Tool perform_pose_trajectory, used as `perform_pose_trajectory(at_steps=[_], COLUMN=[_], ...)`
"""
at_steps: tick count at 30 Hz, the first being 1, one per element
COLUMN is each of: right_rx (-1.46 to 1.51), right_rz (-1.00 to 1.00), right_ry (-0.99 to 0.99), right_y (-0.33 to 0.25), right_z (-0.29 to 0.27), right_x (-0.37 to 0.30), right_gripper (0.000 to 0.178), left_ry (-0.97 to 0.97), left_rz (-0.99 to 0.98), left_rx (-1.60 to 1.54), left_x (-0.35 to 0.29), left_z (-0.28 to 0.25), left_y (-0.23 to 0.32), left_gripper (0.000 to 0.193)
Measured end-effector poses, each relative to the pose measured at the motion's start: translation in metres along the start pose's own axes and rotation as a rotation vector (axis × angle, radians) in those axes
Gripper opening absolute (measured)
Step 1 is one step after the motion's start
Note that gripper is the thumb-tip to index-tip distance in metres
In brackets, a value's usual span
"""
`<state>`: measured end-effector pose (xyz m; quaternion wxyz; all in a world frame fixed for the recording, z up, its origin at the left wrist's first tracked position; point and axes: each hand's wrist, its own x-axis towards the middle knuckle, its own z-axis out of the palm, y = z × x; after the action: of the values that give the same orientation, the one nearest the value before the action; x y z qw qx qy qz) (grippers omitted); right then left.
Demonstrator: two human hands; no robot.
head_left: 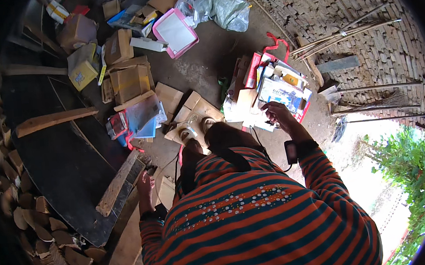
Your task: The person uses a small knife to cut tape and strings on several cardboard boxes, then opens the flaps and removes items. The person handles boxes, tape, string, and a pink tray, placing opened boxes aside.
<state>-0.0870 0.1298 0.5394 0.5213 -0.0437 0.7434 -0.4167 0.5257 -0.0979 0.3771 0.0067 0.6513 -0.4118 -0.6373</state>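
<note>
My right hand [278,113] is above a pile of flattened printed cartons [281,91] on the right, its fingers bent and a little apart. I see nothing held in it. Whether its fingertips touch the top carton I cannot tell. Red ribbon [278,44] lies at the pile's far end. My left hand [145,185] hangs low at my left side, close to a wooden plank [120,183], with loosely bent fingers and nothing visible in them. Under my sandalled feet lies a flattened brown cardboard box [197,106].
Brown boxes [129,81], a blue folder-like sheet [142,117] and a pink-edged tray [191,43] lie ahead and left. Beyond is a clear plastic bag [226,8]. A black sheet [52,168] and stacked firewood [47,237] fill the left. Sticks [346,33] lean against the brick wall [312,7].
</note>
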Motion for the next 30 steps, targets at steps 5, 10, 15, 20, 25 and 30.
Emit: perform_pose_trajectory(at_steps=[5, 10, 15, 20, 25, 30], right_rx=[0.012, -0.636, -1.181, -1.216, -1.031, -1.016], right_rz=[-0.15, -0.517, -0.917, -1.12, -1.223, -1.294], right_ry=[-0.181, -0.118, -0.197, -0.399, -0.468, -0.561], right_y=[-0.022, -0.036, -0.08, -0.106, -0.115, -0.129], right_z=[0.026, 0.071, 0.128, 0.198, 0.23, 0.243], right_x=[0.015, 0.018, -0.015, -0.039, -0.048, -0.049], right_gripper=[0.019, 0.017, 0.012, 0.012, 0.014, 0.013], left_ry=[0.03, -0.028, -0.046, -0.181, -0.37, -0.411], left_rz=[0.099, 0.618, 0.963, 1.365, 1.257, 1.162], left_rx=[0.016, 0.364, 0.486, 0.626, 0.7, 0.629], left_x=[-0.015, -0.052, -0.122, -0.151, -0.152, -0.157], left_z=[0.024, 0.071, 0.124, 0.171, 0.158, 0.142], left_y=[0.033, 0.126, 0.272, 0.33, 0.323, 0.327], left_gripper=[0.045, 0.041, 0.043, 0.052, 0.062, 0.071])
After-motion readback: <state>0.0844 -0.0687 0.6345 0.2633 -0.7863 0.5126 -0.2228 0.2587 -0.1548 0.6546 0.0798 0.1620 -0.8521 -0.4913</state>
